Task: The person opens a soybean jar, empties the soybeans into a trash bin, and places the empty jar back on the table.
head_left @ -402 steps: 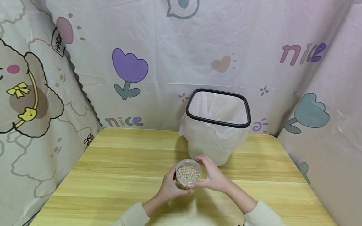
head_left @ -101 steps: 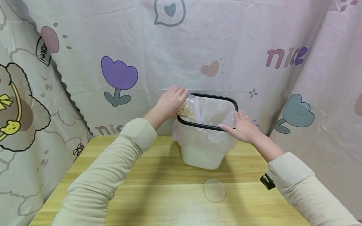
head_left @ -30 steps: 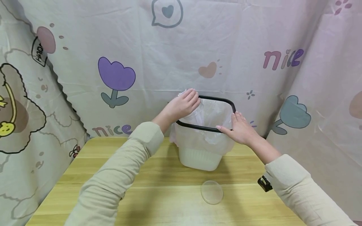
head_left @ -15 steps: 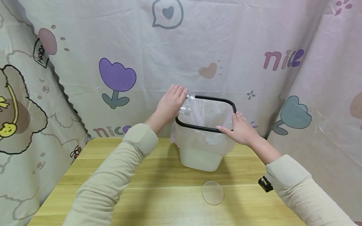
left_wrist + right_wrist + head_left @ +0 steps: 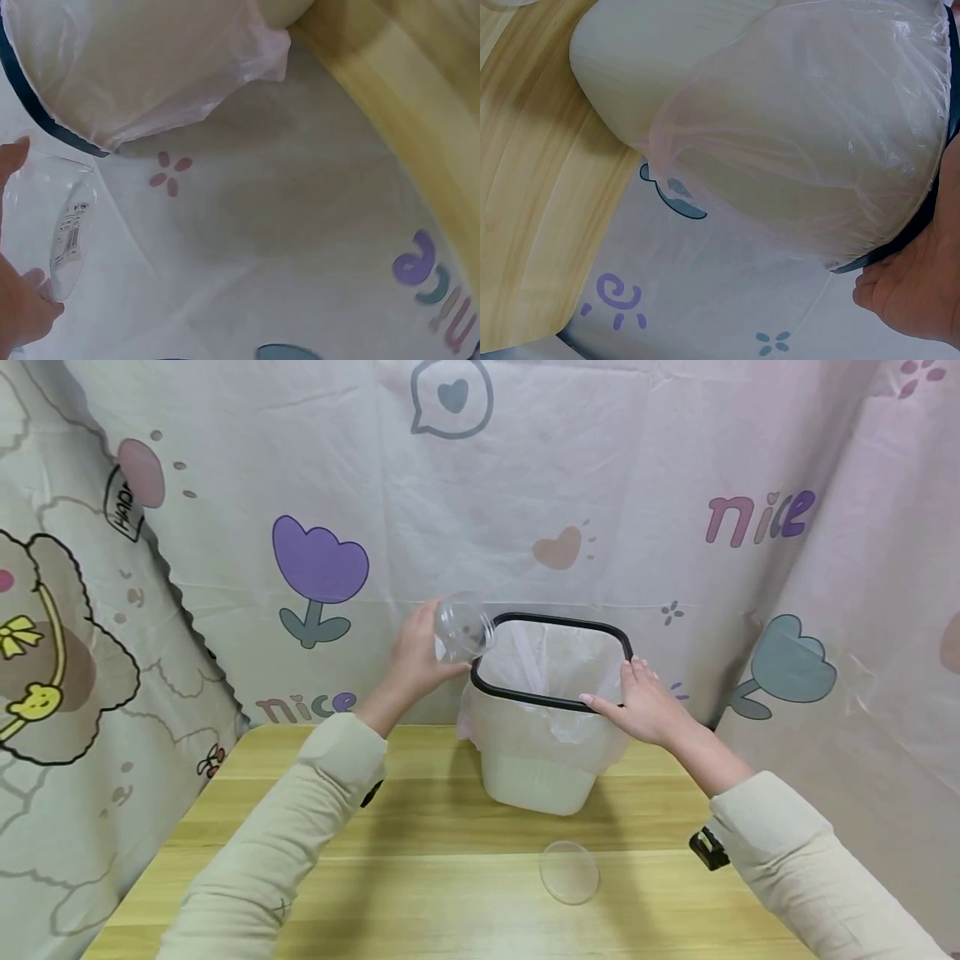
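My left hand (image 5: 415, 652) holds a clear plastic jar (image 5: 463, 625), tilted at the left edge of the trash can (image 5: 536, 781). No beans show in the jar; in the left wrist view a printed label with a barcode is on the jar (image 5: 71, 232). The pale can stands upright with a thin pinkish bag (image 5: 780, 150) folded over its sides under a black rim (image 5: 528, 698). At the front right corner my right hand (image 5: 647, 703) grips that rim, thumb along the front. The can's bottom is hidden from the head view.
A round clear lid (image 5: 569, 872) lies flat on the wooden table (image 5: 450, 902), in front of the can. Behind the table hangs a printed cloth (image 5: 465, 510), close to the can's back.
Chickpeas earlier filled the jar and were tipped into the can; the jar now looks empty. My left hand has just turned the jar back and drawn it left. My right hand stays put.
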`<state>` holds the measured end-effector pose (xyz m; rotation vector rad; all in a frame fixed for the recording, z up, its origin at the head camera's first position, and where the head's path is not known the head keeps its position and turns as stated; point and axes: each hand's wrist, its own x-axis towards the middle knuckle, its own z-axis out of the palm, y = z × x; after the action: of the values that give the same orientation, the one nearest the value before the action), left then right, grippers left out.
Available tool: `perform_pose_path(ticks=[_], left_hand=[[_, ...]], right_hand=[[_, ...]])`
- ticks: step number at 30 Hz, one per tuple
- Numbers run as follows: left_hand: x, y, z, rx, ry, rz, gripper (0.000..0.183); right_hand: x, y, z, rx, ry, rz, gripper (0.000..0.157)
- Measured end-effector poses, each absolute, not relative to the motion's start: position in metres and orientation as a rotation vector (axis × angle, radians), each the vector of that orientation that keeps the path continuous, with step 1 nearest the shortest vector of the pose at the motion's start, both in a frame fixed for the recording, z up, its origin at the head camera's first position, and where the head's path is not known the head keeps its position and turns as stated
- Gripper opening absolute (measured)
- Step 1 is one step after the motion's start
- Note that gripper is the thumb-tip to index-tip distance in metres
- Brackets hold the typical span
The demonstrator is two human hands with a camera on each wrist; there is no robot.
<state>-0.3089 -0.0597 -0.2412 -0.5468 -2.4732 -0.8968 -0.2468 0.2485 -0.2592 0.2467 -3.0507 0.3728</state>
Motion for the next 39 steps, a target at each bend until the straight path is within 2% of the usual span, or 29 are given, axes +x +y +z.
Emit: perform_pose_path(ticks=[11, 25, 39], left_hand=[[-0.296, -0.081, -0.279, -0.41, -2.344, -1.273, 0.1], [-0.27, -0.099, -0.343, -0.35, -2.339, -1.374, 0.102], [-0.232, -0.101, -0.408, -0.327, -2.441, -1.49, 0.096]], right_hand=[[-0.246, 0.249, -0.26, 0.25, -3.05, 0.393, 0.1], [-0.245, 0.249, -0.258, 0.252, -3.054, 0.403, 0.101], [-0.246, 0.249, -0.259, 0.252, -3.054, 0.418, 0.101]])
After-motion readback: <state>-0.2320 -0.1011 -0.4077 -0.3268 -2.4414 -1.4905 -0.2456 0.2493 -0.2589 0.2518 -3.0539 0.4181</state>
